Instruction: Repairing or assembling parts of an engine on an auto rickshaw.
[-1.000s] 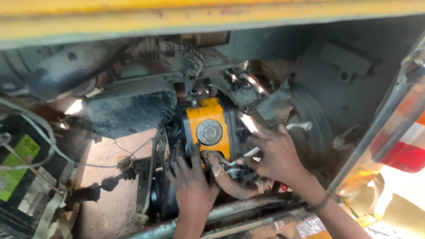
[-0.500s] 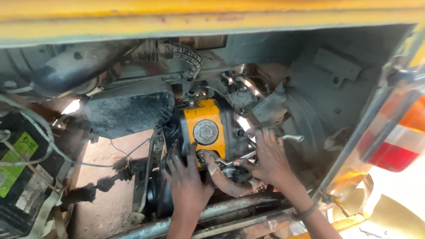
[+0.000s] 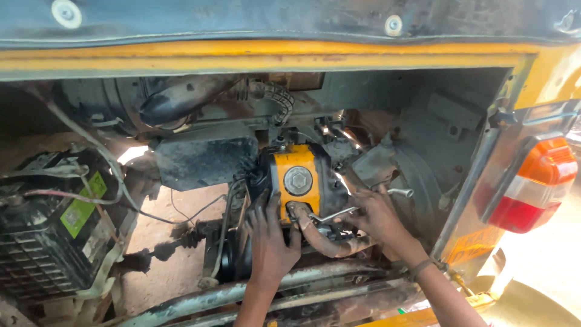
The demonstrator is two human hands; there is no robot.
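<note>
A yellow engine cover (image 3: pixel 298 180) with a large hex bolt in its middle sits in the open rear bay of a yellow vehicle. My left hand (image 3: pixel 270 242) presses flat on the dark engine casing just below and left of the cover, fingers spread. My right hand (image 3: pixel 378 219) is closed around a slim metal spanner (image 3: pixel 351 209), whose handle end sticks out right and whose working end reaches left to a fitting under the cover. A rusty curved exhaust pipe (image 3: pixel 324 243) runs beneath both hands.
A black battery (image 3: pixel 42 236) with a green label and loose cables sits at the left. A black air-filter box (image 3: pixel 206 158) is left of the engine. A drive shaft (image 3: pixel 172 245) crosses the dirt floor. A red and orange tail light (image 3: pixel 531 184) projects at right. Rusty frame tubes (image 3: pixel 254 290) run below.
The view has tilted upward, showing more of the vehicle body above the bay. My right hand has shifted slightly on the spanner; my left hand stays on the casing.
</note>
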